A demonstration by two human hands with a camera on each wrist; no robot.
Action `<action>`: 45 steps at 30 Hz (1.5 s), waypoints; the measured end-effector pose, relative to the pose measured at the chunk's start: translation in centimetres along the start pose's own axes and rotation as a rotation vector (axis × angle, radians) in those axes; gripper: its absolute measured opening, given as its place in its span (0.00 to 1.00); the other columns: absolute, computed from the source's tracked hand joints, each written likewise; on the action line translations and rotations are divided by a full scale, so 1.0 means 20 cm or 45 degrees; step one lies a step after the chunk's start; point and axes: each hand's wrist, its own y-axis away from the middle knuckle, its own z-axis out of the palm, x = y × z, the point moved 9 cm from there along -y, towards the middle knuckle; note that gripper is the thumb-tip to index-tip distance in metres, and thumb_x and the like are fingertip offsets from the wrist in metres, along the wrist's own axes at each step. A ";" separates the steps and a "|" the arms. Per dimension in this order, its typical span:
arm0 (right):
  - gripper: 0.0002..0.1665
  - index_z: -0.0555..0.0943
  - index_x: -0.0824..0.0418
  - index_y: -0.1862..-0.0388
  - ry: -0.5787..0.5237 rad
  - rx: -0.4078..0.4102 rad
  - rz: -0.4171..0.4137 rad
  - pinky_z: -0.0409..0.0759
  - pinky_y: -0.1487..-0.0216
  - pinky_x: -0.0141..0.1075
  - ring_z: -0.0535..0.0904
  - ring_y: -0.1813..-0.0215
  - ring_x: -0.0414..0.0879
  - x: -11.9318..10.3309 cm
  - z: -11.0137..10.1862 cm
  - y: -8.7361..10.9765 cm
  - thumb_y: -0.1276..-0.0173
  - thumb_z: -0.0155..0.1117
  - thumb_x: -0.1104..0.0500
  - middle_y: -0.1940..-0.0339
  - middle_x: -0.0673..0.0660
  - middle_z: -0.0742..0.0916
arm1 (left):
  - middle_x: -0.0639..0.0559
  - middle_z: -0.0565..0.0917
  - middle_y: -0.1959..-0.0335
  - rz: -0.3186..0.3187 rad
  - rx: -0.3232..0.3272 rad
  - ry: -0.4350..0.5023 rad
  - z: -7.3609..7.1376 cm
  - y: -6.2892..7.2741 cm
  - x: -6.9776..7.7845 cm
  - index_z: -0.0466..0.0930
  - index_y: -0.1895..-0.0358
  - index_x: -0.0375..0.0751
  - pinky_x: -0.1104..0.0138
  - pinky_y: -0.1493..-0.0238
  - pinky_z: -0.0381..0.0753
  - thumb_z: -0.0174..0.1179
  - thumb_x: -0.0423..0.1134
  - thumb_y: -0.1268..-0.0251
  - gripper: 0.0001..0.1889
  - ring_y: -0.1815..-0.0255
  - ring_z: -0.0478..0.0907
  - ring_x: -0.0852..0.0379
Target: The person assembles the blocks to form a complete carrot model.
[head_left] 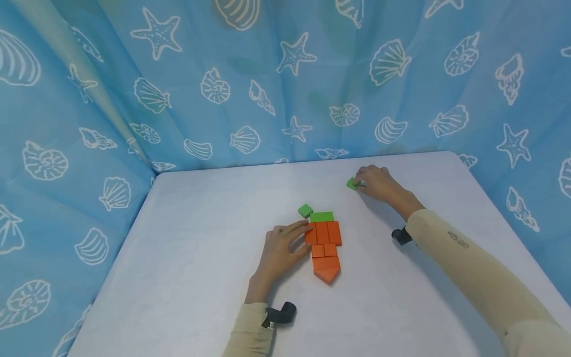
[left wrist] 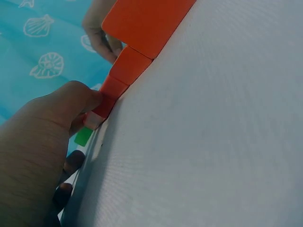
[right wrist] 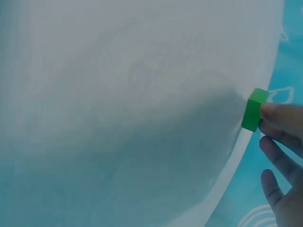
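Several orange blocks (head_left: 322, 233) lie flat and packed together on the white table, with a pointed orange block (head_left: 327, 275) at the near end. A green rectangular block (head_left: 322, 216) adjoins their far end. My left hand (head_left: 280, 250) holds the leftmost orange block (head_left: 311, 235) between thumb and fingertips at its left side; the left wrist view shows the thumb against orange. Farther back and right, my right hand (head_left: 379, 186) pinches a small green block (right wrist: 253, 111) between thumb and finger, the other fingers spread. Another small green block (head_left: 305, 210) lies beside the green rectangular one.
The white table (head_left: 200, 238) has its far edge close to a blue curtain (head_left: 250, 64) printed with shells and starfish. Dark wrist-mounted devices, left (head_left: 281, 315) and right (head_left: 402, 236), sit at the sleeve cuffs.
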 end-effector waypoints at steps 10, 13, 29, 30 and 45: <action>0.07 0.89 0.61 0.60 -0.258 0.060 -0.043 0.69 0.41 0.59 0.76 0.42 0.61 -0.03 0.03 0.04 0.36 0.70 0.67 0.48 0.62 0.85 | 0.62 0.71 0.29 -0.033 -0.036 -0.018 0.02 0.00 -0.01 0.76 0.32 0.59 0.56 0.46 0.66 0.59 0.51 0.30 0.24 0.45 0.71 0.55; 0.06 0.89 0.60 0.62 -0.312 0.066 -0.110 0.72 0.42 0.58 0.78 0.45 0.59 -0.10 0.05 0.07 0.37 0.71 0.67 0.52 0.60 0.85 | 0.63 0.72 0.29 -0.035 -0.032 -0.012 0.02 0.00 -0.01 0.76 0.32 0.59 0.56 0.46 0.66 0.60 0.51 0.30 0.24 0.45 0.71 0.55; 0.07 0.89 0.59 0.62 -0.341 0.119 -0.214 0.77 0.47 0.50 0.80 0.50 0.54 -0.30 0.11 0.18 0.39 0.74 0.66 0.57 0.55 0.83 | 0.62 0.72 0.29 -0.051 -0.042 0.000 0.02 0.00 -0.02 0.77 0.32 0.58 0.55 0.45 0.65 0.60 0.51 0.30 0.24 0.46 0.71 0.55; 0.07 0.89 0.59 0.62 -0.339 0.118 -0.217 0.77 0.47 0.50 0.80 0.50 0.53 -0.31 0.11 0.18 0.39 0.74 0.66 0.57 0.55 0.83 | 0.62 0.72 0.29 -0.049 -0.040 0.002 0.02 0.00 -0.02 0.77 0.32 0.58 0.55 0.45 0.66 0.60 0.51 0.30 0.24 0.46 0.71 0.55; 0.06 0.89 0.57 0.64 -0.300 0.174 -0.291 0.75 0.50 0.52 0.79 0.53 0.53 -0.36 0.11 0.20 0.39 0.74 0.65 0.58 0.54 0.83 | 0.61 0.72 0.29 -0.037 -0.028 0.009 0.01 0.00 0.00 0.77 0.33 0.57 0.54 0.46 0.66 0.60 0.50 0.30 0.23 0.46 0.71 0.53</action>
